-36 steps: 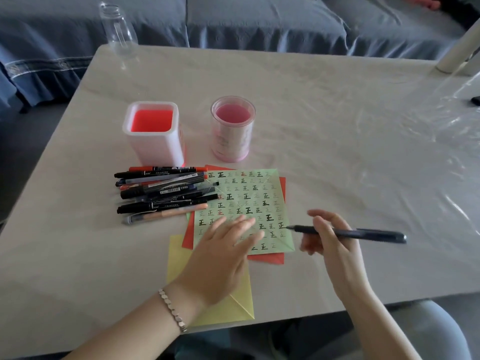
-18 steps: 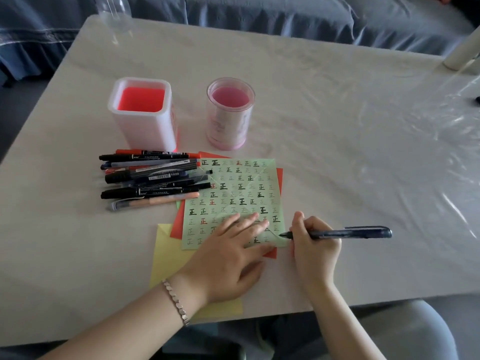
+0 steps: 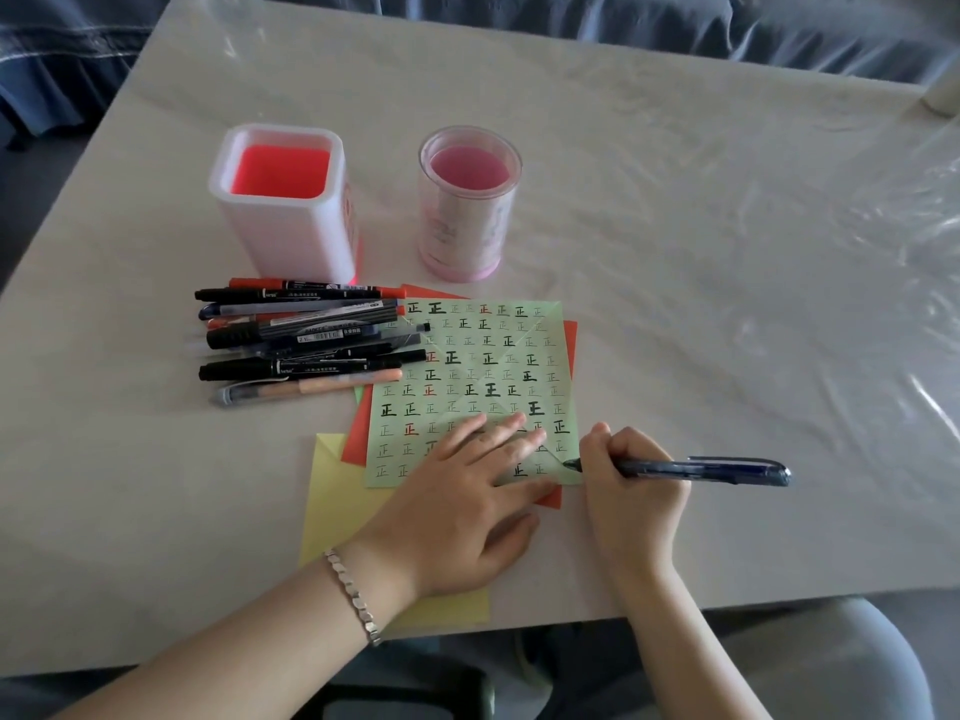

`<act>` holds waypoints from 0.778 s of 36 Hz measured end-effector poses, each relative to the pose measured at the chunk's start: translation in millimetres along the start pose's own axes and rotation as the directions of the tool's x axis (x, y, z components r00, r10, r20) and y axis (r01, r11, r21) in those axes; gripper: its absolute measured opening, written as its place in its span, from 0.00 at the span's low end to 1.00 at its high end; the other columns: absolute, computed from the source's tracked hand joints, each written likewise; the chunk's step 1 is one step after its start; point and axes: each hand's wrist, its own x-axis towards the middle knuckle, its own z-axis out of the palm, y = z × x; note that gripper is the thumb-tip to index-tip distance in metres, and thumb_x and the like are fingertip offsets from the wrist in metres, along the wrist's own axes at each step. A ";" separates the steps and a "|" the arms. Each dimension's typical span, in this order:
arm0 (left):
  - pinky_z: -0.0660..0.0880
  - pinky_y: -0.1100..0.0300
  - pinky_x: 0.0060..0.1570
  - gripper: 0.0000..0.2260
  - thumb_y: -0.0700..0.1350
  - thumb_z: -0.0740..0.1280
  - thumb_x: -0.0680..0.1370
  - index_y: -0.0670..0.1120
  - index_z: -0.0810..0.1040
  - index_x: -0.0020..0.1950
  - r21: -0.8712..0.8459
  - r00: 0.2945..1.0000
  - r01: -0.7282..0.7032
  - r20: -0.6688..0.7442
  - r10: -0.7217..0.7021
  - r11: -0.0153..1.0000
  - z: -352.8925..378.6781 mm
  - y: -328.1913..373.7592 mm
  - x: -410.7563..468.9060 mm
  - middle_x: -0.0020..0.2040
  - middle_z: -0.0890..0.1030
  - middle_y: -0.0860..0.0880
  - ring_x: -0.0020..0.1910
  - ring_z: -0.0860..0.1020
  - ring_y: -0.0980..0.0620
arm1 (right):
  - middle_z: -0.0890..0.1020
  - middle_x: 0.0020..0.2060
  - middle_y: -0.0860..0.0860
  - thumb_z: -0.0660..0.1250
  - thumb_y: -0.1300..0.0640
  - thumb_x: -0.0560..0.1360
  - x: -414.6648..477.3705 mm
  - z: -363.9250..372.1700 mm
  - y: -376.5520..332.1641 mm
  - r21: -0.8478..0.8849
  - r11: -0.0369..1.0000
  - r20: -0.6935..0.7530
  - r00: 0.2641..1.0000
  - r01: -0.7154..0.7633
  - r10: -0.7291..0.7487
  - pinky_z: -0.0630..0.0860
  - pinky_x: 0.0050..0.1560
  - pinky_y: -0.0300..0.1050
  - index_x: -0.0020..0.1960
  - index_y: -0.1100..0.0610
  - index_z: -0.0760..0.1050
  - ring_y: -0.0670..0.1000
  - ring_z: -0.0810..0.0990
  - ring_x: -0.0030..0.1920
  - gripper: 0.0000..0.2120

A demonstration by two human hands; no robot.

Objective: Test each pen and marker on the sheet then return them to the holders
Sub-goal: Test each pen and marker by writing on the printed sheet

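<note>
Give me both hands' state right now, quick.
Left hand: open, fingers flat, pressing on the green sheet.
Right hand: closed around the dark blue pen, tip at the sheet's corner.

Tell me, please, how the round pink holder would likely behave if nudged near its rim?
The round pink holder stands tall on a narrow base and looks empty, so it probably tips easily. Its clear wall suggests light plastic. Once down, its round body would probably roll.
</note>
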 end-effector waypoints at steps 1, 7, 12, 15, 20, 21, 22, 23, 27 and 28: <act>0.57 0.47 0.68 0.15 0.52 0.57 0.78 0.51 0.80 0.58 0.000 1.000 0.001 0.001 -0.001 1.000 0.1 0.0 0.0 0.68 0.72 0.46 0.70 0.65 0.46 | 0.64 0.19 0.49 0.65 0.68 0.72 0.1 0.3 0.0 0.002 1.000 0.003 1.000 -0.004 0.004 0.60 0.25 0.31 0.24 0.64 0.62 0.45 0.63 0.23 0.20; 0.57 0.47 0.68 0.16 0.52 0.57 0.78 0.51 0.80 0.58 0.002 1.000 0.004 0.008 -0.004 1.000 0.6 -0.6 0.5 0.69 0.71 0.46 0.71 0.64 0.46 | 0.67 0.21 0.50 0.65 0.64 0.71 -0.3 1.4 -0.6 -0.006 1.000 0.021 1.000 0.016 -0.016 0.61 0.25 0.31 0.24 0.64 0.63 0.44 0.63 0.22 0.19; 0.57 0.48 0.68 0.16 0.52 0.56 0.78 0.51 0.80 0.58 0.003 1.000 0.001 0.002 -0.001 1.000 0.7 0.0 0.2 0.68 0.72 0.46 0.70 0.65 0.46 | 0.65 0.18 0.53 0.63 0.59 0.69 -0.8 1.9 -1.6 -0.034 0.999 -0.012 1.000 0.026 -0.026 0.61 0.25 0.34 0.25 0.65 0.63 0.46 0.63 0.23 0.18; 0.57 0.48 0.68 0.16 0.52 0.57 0.78 0.51 0.80 0.58 0.002 1.000 0.003 -0.001 -0.003 1.000 0.6 0.0 0.3 0.68 0.72 0.46 0.70 0.65 0.46 | 0.67 0.19 0.59 0.62 0.59 0.69 0.2 1.1 -1.0 -0.047 0.998 -0.028 0.999 0.028 -0.029 0.61 0.26 0.36 0.25 0.66 0.64 0.46 0.63 0.23 0.18; 0.57 0.48 0.69 0.16 0.52 0.57 0.78 0.51 0.80 0.57 -0.004 1.000 0.002 -0.007 -0.002 1.000 0.7 -0.4 0.5 0.68 0.72 0.46 0.70 0.66 0.46 | 0.65 0.19 0.53 0.63 0.60 0.69 1.2 0.5 0.5 -0.043 0.999 -0.013 1.000 0.024 -0.025 0.60 0.25 0.33 0.24 0.64 0.62 0.46 0.63 0.23 0.18; 0.57 0.48 0.68 0.16 0.51 0.57 0.77 0.51 0.80 0.57 -0.004 1.000 0.001 -0.008 -0.001 1.000 0.8 -0.4 0.6 0.68 0.72 0.46 0.70 0.66 0.46 | 0.65 0.19 0.53 0.62 0.59 0.69 1.0 0.7 0.6 -0.044 0.999 -0.005 1.000 0.026 -0.026 0.60 0.25 0.33 0.24 0.64 0.62 0.46 0.63 0.24 0.18; 0.57 0.47 0.68 0.16 0.51 0.57 0.77 0.51 0.80 0.57 -0.003 1.000 0.000 -0.009 0.000 1.000 1.0 -0.2 0.7 0.68 0.72 0.46 0.70 0.66 0.45 | 0.66 0.19 0.53 0.62 0.59 0.69 0.8 0.9 0.4 -0.044 0.999 0.002 1.000 0.025 -0.025 0.60 0.25 0.33 0.24 0.65 0.62 0.46 0.63 0.24 0.18; 0.57 0.47 0.68 0.16 0.51 0.57 0.77 0.50 0.80 0.57 -0.003 1.000 -0.001 -0.009 0.001 1.000 1.1 -0.1 0.9 0.68 0.72 0.46 0.70 0.66 0.45 | 0.65 0.19 0.53 0.62 0.59 0.68 0.6 1.2 0.7 -0.043 0.999 0.006 1.000 0.023 -0.022 0.60 0.25 0.33 0.24 0.65 0.62 0.45 0.63 0.24 0.18; 0.57 0.47 0.68 0.16 0.52 0.57 0.78 0.51 0.80 0.57 -0.002 1.000 0.000 -0.005 0.000 1.000 0.8 -0.3 1.1 0.68 0.72 0.46 0.70 0.66 0.45 | 0.63 0.19 0.48 0.62 0.59 0.67 0.6 1.0 1.6 -0.054 0.998 0.009 1.000 0.029 -0.028 0.58 0.25 0.32 0.23 0.57 0.60 0.45 0.60 0.23 0.17; 0.57 0.47 0.68 0.16 0.52 0.57 0.78 0.51 0.80 0.57 -0.003 1.000 0.002 -0.004 -0.002 1.000 0.8 -0.4 0.8 0.68 0.72 0.46 0.70 0.66 0.45 | 0.64 0.20 0.49 0.62 0.59 0.67 0.7 1.0 2.0 -0.056 0.998 0.010 0.999 0.031 -0.030 0.58 0.25 0.32 0.23 0.56 0.59 0.45 0.60 0.23 0.17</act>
